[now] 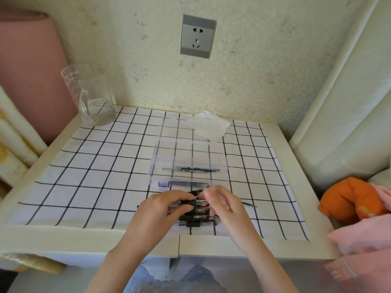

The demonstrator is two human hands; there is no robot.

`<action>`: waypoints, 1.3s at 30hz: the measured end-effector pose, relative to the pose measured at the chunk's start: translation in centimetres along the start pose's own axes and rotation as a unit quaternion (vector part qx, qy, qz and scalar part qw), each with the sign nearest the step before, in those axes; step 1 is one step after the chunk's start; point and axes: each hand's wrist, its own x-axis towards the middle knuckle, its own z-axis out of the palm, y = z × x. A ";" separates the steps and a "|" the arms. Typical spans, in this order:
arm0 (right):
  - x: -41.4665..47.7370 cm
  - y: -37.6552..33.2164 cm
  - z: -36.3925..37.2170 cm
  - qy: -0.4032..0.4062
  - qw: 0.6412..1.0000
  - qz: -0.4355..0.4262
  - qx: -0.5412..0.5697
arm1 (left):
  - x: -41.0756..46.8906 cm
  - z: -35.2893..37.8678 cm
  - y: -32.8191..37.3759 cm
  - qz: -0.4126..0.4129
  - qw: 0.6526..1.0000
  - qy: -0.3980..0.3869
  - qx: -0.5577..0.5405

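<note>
Black pen [193, 202] with a clear plastic barrel and rubber grip is held just above the near middle of the table, over a heap of similar black pens [198, 220] lying on the white cloth with black grid lines [95, 166]. The left hand [167, 205] curls its fingers round the grip section, while the right hand [220, 203] pinches the tip end between thumb and forefinger, as if twisting it off or on.

Just beyond the hands stands a clear plastic compartment box [156, 149]. It holds only a green-ended pen [190, 169] in one section and a blue-capped bundle of dark refills [182, 183] in the nearest one. A single thin dark refill [249, 205] lies on the cloth to the right of the hands.

Judging by this, the work is at an early stage: one pen seems finished, one is in hand, and the heap is untouched.
</note>
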 end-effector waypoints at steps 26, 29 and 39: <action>-0.3 -0.5 0.0 0.047 0.989 0.003 0.138 | 0.4 2.1 1.9 -0.044 0.986 0.048 -0.152; -0.4 -0.3 0.4 0.070 0.981 0.024 0.182 | 0.1 2.4 1.7 -0.052 0.984 0.048 -0.164; 0.1 -0.4 1.8 0.081 0.932 0.094 0.341 | 0.0 2.3 1.7 -0.065 0.973 0.055 -0.216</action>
